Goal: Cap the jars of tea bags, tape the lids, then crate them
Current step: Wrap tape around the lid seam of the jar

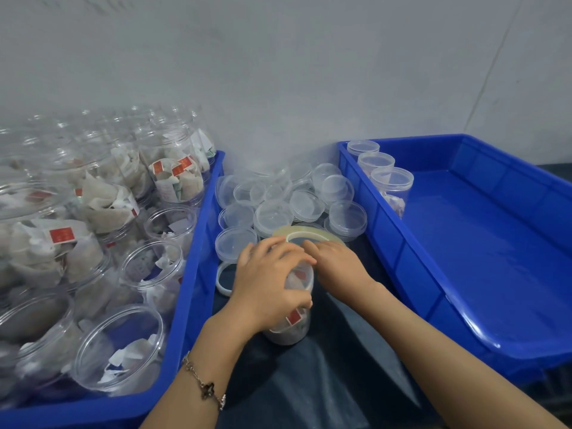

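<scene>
Left hand (266, 286) wraps round the jar (291, 323), standing on the dark worktop (340, 382). Right hand (337, 264) sits at the jar's top, grip unclear. Tape roll (306, 233) just behind the jar, loose lids (272, 212) beyond, blue crates (464, 274) flanking it.

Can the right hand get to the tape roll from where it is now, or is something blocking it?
Probably yes. The right hand sits at the jar top, with the tape roll lying just beyond its fingertips; nothing stands between them. The left hand grips the jar, out of the way.
</scene>
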A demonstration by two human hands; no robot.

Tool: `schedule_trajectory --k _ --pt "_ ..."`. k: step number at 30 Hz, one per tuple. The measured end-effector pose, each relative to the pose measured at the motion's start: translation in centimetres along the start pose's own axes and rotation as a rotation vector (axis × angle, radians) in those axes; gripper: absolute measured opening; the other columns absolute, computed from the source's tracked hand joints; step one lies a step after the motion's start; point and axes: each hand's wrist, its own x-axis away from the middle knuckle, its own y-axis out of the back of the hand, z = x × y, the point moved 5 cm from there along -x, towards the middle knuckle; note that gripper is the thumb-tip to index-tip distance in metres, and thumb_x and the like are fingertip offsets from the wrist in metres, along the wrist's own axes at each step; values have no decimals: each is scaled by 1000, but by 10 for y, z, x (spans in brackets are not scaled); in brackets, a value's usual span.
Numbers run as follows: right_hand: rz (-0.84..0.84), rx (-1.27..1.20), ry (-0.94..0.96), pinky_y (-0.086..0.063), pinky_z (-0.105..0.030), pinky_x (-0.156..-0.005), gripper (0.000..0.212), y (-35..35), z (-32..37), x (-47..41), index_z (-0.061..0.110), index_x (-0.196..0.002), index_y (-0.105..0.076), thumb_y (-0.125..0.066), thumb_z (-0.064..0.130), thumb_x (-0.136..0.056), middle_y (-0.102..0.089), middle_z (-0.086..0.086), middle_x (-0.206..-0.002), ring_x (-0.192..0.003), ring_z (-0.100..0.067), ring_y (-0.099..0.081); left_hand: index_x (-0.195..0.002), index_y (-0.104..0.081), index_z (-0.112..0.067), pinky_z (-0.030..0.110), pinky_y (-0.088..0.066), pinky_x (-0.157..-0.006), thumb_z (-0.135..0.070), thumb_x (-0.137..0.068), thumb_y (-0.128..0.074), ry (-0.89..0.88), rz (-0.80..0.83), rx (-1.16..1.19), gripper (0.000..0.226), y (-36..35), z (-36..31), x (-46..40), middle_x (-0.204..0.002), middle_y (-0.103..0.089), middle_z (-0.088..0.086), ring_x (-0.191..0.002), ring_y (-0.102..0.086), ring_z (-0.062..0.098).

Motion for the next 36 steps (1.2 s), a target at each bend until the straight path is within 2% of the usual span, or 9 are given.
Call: schedule_trajectory --k 4,7,9,13,16,21,29,33,36 --pt "-1 20 20 -33 -33 -68 13 2 2 3 13 -101 -47 -49 17 -89 -62 -3 -93 -87 -26 -55 -97 -73 -33 28 -21 -106 -21 -64 -51 -63 25 87 41 1 -15 -1 -109 -63 -24 -123 -39 0" --pt "-9 22 27 -33 -32 -69 24 4 0 7 12 -111 -49 -51 19 -89 -63 -4 -96 -90 -28 -58 -115 -68 -31 23 -25 -109 3 -74 -49 -27 43 234 56 -3 -15 8 -122 -64 -11 -133 -36 4" --pt "-19 35 16 -36 -32 -72 32 4 0 9 12 -120 -48 -50 13 -88 -64 -3 -102 -94 -27 -58 -134 -51 -35 32 -29 -110 -9 -80 -56 32 -60 320 60 -2 -12 11 -132 -55 -9 -130 -39 9" --pt "-22 64 -8 -30 -29 -67 22 2 3 9 13 -110 -46 -47 17 -89 -63 -3 -102 -91 -26 -57 -151 3 -14 38 14 -114 -77 -77 -38 332 -180 -153 106 -7 -2 11 -160 1 4 -146 8 20" --pt "-33 87 -3 -33 -30 -72 22 5 4 6 13 -111 -45 -47 19 -90 -62 -3 -101 -91 -25 -57 -151 -13 -7 38 2 -117 -82 -74 -23 350 -200 -260 108 -14 -2 13 -155 -22 16 -144 -11 25" --pt "-74 138 61 -35 -30 -76 20 14 4 4 14 -105 -47 -49 9 -86 -59 -2 -92 -85 -23 -55 -146 -31 -12 35 -3 -117 -61 -86 -39 133 -163 -280 78 -9 7 11 -145 -40 3 -135 -30 18" --pt "-262 127 161 -40 -26 -41 38 24 24 -9 9 -61 -53 -79 -7 -38 -48 -2 -46 -38 -24 -48 -134 -50 -16 27 -16 -109 -61 -67 -19 7 -143 -209 87 2 1 13 -134 -52 -5 -124 -40 17" --pt "-303 30 156 -40 -24 -42 38 18 27 -19 9 -64 -57 -83 -3 -39 -50 -1 -46 -39 -25 -50 -134 -51 -18 25 -15 -108 -62 -64 -23 26 -174 -141 87 6 4 15 -136 -51 -6 -126 -40 16" --pt "-321 -74 73 -35 -25 -43 31 10 27 -19 8 -67 -56 -82 2 -50 -55 -3 -49 -42 -27 -53 -115 -66 -8 40 -36 -101 -55 -66 -37 25 -201 -181 74 4 -1 15 -115 -64 5 -110 -56 28"
